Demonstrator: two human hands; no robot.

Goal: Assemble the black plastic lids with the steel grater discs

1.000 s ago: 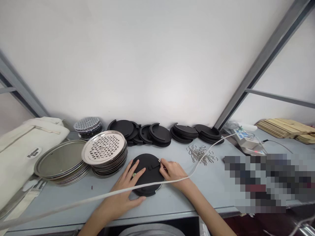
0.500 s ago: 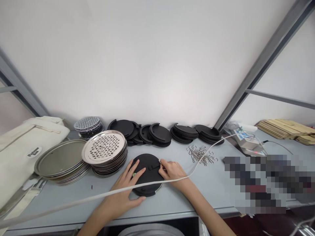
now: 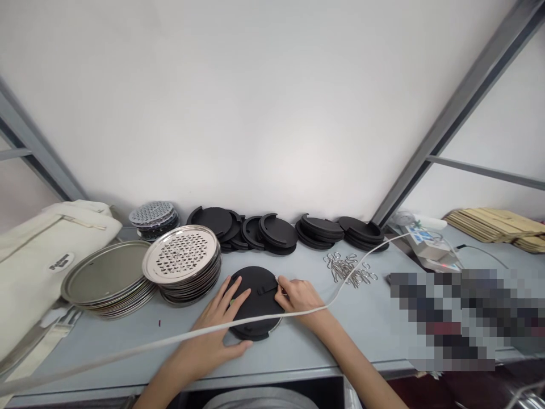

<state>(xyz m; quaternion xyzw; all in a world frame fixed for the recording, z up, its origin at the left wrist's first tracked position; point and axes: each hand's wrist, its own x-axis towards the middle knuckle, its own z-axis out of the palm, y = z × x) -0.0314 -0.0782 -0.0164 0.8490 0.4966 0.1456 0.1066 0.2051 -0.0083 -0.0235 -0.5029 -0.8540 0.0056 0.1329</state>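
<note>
A round black plastic disc (image 3: 260,313) lies flat on the grey table in front of me, with a thin silvery edge showing at its lower right. My left hand (image 3: 215,321) rests over the disc's left side, fingers spread and thumb near its front edge. At the right edge, my right hand (image 3: 298,298) is closed in a pinch beside a small raised slot (image 3: 261,291). A bit of bent metal shows at those fingertips, similar to the wire hooks (image 3: 347,269) piled to the right; most of it is hidden.
Perforated metal discs (image 3: 183,255) and plain round lids (image 3: 106,272) are stacked at left, beside a cream bag (image 3: 38,267). More black discs (image 3: 279,232) line the wall. A white cable (image 3: 170,339) crosses before my hands. Wooden boards (image 3: 489,222) lie far right.
</note>
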